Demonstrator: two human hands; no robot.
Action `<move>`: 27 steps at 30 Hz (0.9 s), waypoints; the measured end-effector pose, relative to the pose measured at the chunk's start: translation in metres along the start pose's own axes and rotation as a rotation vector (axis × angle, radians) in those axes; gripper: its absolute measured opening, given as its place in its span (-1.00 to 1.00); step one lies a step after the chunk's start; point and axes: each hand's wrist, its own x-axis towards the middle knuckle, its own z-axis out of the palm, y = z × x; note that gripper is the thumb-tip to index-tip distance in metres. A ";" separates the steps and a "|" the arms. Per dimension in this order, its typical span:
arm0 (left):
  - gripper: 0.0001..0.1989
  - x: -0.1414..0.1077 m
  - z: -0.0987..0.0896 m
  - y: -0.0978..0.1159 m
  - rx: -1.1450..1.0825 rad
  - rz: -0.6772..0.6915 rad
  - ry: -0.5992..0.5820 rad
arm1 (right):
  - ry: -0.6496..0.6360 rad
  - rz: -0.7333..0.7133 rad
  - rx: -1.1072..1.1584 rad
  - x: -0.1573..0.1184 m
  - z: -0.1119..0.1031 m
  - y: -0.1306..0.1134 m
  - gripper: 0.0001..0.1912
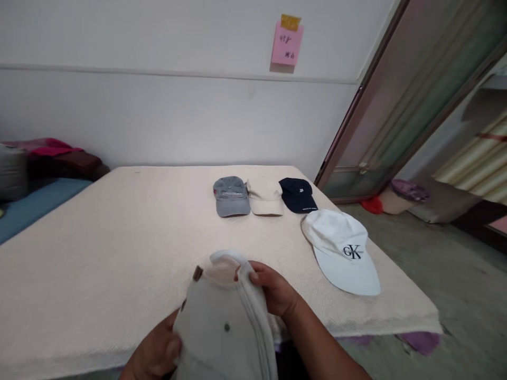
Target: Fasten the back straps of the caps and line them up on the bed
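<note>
A pale grey-white cap (217, 327) is held up at the bottom middle, with its back strap loose and curving upward. My left hand (158, 345) grips its left side, fingers partly hidden behind the fabric. On the right, my right hand (271, 287) pinches the cap's edge near the strap. Beyond, a grey cap (232, 198), a cream cap (265, 195) and a navy cap (298, 194) lie in a row on the cream-covered surface (119, 253). Nearer, a white cap (340, 248) with black letters rests at the right.
A pink note (287, 45) is taped to the white wall. Folded cloths and a cushion (13, 171) lie at the far left. Past the surface's right edge are the floor, a sliding door (368, 116) and a lined bin (404, 196).
</note>
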 end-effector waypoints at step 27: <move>-0.81 0.036 0.036 0.001 0.496 -0.182 -0.244 | 0.055 -0.014 -0.118 0.009 -0.013 -0.001 -0.82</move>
